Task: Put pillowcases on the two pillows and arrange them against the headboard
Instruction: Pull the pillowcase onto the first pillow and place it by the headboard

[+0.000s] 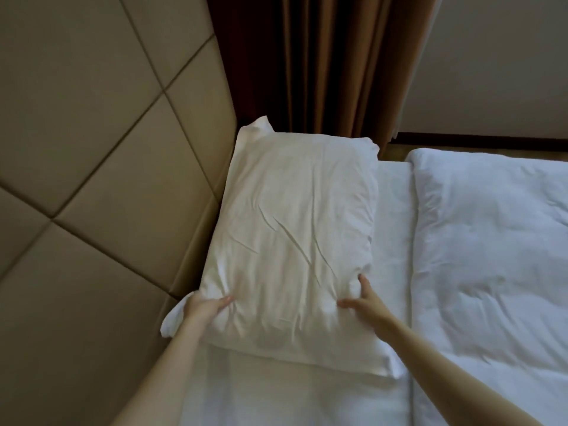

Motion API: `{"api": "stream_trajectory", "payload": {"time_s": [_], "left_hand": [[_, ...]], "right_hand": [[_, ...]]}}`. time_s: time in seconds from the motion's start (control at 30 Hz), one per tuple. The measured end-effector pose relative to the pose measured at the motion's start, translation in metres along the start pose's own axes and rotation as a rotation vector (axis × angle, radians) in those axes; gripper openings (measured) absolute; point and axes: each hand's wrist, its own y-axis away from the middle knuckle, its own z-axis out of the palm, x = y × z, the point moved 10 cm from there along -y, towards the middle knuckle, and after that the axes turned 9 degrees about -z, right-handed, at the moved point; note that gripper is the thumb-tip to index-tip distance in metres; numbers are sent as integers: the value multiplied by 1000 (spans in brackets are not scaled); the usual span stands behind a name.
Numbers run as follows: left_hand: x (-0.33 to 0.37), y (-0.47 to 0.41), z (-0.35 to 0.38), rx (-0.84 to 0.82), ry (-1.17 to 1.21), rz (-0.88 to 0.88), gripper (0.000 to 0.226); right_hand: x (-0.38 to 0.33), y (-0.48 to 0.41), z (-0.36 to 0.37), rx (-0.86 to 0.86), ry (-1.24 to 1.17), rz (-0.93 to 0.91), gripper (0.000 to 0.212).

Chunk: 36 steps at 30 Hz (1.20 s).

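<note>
The cased pillow [292,241] lies on the bed [396,241] with its long axis running away from the person along the headboard [107,149], its near end pinched by both hands, left [209,309] and right [365,299], equally close.

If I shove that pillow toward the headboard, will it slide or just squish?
The pillow probably squishes first: it dents under the right hand and left hand. Its wrinkled case looks loose, so it may bunch while sliding along the sheet.

Bed sheet [395,210]: cased pillow [292,235], rumpled duvet [491,247] on it
</note>
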Motion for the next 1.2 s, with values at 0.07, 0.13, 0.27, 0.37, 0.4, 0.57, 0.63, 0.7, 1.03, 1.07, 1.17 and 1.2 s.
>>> {"api": "stream_trajectory", "payload": {"time_s": [0.07,0.13,0.27,0.37,0.4,0.57,0.63,0.7,1.03,1.07,1.17,1.2], "left_hand": [[22,-1,-10,35,-41,51,52],[53,-2,-30,109,-111,109,41],[81,2,-67,295,-209,191,41],[44,4,-65,345,-303,171,28],[22,3,-61,336,-334,129,28],[-20,7,-35,189,-476,93,40],[-11,14,-24,165,-496,79,57],[18,28,-10,188,-452,195,67],[-30,17,24,13,-526,263,81],[-40,15,18,20,-538,255,80],[-43,22,1,50,-585,285,71],[-40,26,-4,62,-559,281,65]], "right_hand": [[-29,-7,11,-14,-14,-94,94],[-58,-10,13,-23,4,-180,91],[-88,-1,12,81,241,-314,83],[-67,7,6,143,505,-292,83],[-48,9,0,128,553,-228,84],[17,28,-29,109,752,35,68],[-2,28,-26,180,855,6,66],[-38,25,-13,230,895,-149,67],[14,28,15,-249,1030,-242,81],[22,33,8,-257,1027,-225,84],[28,45,-2,-261,979,-187,85],[27,49,-4,-258,965,-169,82]]}}
